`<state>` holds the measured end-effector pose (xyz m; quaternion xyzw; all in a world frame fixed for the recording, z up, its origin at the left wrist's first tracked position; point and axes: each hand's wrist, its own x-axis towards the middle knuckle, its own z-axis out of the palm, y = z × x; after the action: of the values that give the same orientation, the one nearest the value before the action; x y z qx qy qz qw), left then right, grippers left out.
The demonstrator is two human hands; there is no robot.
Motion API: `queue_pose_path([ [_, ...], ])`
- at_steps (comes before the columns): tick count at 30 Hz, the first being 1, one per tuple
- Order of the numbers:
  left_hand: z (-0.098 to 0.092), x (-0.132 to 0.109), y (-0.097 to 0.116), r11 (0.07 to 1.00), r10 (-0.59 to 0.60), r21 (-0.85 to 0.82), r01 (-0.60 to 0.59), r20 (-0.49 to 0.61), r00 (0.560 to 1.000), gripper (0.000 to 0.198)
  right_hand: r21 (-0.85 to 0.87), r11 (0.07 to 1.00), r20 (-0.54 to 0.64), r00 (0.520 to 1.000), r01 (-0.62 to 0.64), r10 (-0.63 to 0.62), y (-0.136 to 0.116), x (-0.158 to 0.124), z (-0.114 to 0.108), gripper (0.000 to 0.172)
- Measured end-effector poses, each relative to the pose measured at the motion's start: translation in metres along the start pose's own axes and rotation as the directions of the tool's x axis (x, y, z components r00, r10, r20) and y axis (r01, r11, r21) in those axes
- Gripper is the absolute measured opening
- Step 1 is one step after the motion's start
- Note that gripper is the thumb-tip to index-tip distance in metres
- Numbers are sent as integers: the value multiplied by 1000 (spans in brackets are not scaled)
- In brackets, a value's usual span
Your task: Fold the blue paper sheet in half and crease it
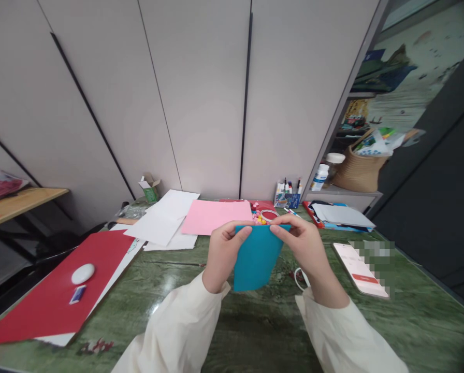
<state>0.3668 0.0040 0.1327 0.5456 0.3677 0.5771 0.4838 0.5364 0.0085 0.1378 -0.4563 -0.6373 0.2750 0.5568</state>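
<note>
A blue sheet of paper [257,259] hangs upright above the green table, its top edge pinched by both hands. My left hand [225,251] grips the upper left corner between thumb and fingers. At the upper right, my right hand [304,243] pinches the same edge, thumb toward me. Whether the sheet is folded along the top I cannot tell. Behind it lie a pink sheet [216,216] and small colourful beads [260,217], which the hands partly hide. A white ring-like object [301,280] sits beside my right wrist.
On the green table [158,311], a red sheet [61,305] at left bears a white oval object [83,274] and an eraser [77,294]. White papers [158,223] lie farther back. A phone [360,269] is at right. A pen box [288,197] and folders [338,215] stand toward the cabinet.
</note>
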Motion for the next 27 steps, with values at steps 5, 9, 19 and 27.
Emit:
queue_pose_path([
  [5, 0, 0, 0, 1000, -9, -22, 9, 0, 1000, 18, 26, 999, 10, 1000, -24, 24, -1, 0, 0, 11],
  [9, 1, -1, -1, 1000, -10, -26, 10, -4, 1000, 17, 27, 999, 10, 999, -34, 34, 0, 0, 0, 11],
  [19, 1, -1, -1, 1000, -20, -22, 20, -15, 1000, 20, 16, 999, 12, 1000, -29, 29, 4, 0, -1, 15],
  [27, 2, 0, -1, 1000, -20, -10, 19, -45, 999, 21, 13, 1000, 16, 1000, -15, 15, 4, 0, -1, 17],
])
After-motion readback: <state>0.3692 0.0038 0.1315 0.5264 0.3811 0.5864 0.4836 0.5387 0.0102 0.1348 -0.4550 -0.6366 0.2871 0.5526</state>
